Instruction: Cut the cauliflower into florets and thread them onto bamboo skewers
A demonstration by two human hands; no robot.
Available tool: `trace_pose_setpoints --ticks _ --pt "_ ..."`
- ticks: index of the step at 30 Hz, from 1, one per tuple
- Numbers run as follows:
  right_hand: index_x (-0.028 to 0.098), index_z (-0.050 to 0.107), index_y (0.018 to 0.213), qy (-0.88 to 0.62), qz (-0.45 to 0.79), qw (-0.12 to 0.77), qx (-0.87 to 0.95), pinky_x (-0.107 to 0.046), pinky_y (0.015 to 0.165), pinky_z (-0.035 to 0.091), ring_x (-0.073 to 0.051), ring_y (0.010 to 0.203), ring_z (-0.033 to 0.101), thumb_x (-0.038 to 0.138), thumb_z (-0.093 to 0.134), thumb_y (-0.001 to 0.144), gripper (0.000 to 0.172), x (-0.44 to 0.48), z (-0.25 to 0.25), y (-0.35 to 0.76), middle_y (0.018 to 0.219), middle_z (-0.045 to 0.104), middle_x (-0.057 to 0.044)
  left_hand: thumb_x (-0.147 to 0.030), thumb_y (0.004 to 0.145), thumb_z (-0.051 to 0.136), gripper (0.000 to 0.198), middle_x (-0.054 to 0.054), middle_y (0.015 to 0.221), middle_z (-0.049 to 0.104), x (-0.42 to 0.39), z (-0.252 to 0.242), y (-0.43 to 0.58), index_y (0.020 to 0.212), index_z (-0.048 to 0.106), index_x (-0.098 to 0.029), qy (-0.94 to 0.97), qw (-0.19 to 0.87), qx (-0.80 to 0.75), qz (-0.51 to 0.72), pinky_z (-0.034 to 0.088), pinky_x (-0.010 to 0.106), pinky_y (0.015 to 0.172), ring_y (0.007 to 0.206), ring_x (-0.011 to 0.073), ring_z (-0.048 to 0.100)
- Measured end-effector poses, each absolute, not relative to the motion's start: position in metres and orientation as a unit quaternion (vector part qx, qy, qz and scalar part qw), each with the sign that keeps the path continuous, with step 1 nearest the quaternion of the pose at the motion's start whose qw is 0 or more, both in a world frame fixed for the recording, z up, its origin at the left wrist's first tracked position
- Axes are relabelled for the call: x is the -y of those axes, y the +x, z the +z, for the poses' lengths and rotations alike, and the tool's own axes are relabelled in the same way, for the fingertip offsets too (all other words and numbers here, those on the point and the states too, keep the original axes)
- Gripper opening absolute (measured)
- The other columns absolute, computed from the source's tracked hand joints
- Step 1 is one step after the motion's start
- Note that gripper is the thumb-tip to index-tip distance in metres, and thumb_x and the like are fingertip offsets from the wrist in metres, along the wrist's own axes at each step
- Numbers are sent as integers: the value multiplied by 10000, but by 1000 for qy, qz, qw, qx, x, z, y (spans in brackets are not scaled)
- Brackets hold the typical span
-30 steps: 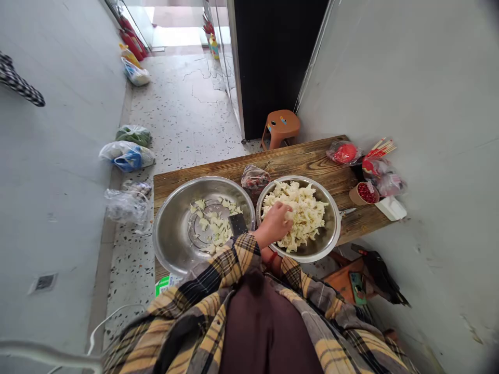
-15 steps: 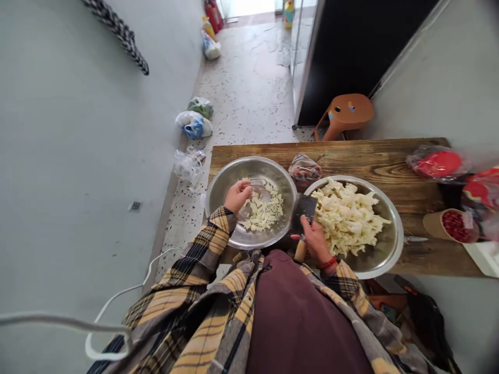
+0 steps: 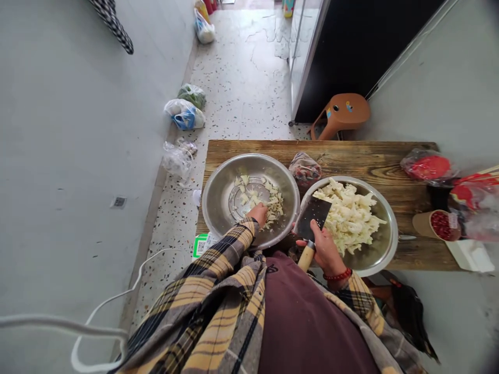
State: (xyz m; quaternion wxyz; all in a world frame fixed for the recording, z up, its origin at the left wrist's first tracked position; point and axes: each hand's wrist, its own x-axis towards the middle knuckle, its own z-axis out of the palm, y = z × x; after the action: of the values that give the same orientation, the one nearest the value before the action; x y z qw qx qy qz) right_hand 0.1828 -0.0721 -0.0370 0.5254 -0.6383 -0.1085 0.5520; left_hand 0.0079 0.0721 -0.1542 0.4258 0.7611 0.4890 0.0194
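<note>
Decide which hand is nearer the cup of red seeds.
Right. The right hand, holding the cleaver, is at the cauliflower bowl next to the cup; the left hand is farther off, in the other bowl.

Corridor: grey walls (image 3: 58, 130), speckled floor (image 3: 241, 78).
Orange stool (image 3: 341, 111) is seen behind the wooden worktop (image 3: 370, 161); bags (image 3: 185, 114) are left along the wall.

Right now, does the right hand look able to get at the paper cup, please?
Probably not readily: the right hand grips the cleaver, and the heaped bowl sits between it and the paper cup.
</note>
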Motion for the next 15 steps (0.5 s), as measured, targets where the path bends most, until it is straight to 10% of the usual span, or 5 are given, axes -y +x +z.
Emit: trace_pose_setpoints --ticks 6,15 --pt "183 635 948 -619 593 502 111 -272 450 557 -211 722 678 519 558 813 370 67 -30 179 933 709 -98 -127 621 657 174 20 672 538 -91 -147 -10 571 493 -158 628 522 -567 107 454 300 694 757 181 574" --pt "161 606 798 -683 491 423 337 -241 397 421 -111 395 503 512 579 786 352 43 -28 162 669 666 -31 -260 618 746 369 15 712 610 -79 -83 -27 903 550 -133 365 725 -530 245 527 305 629 623 129 619"
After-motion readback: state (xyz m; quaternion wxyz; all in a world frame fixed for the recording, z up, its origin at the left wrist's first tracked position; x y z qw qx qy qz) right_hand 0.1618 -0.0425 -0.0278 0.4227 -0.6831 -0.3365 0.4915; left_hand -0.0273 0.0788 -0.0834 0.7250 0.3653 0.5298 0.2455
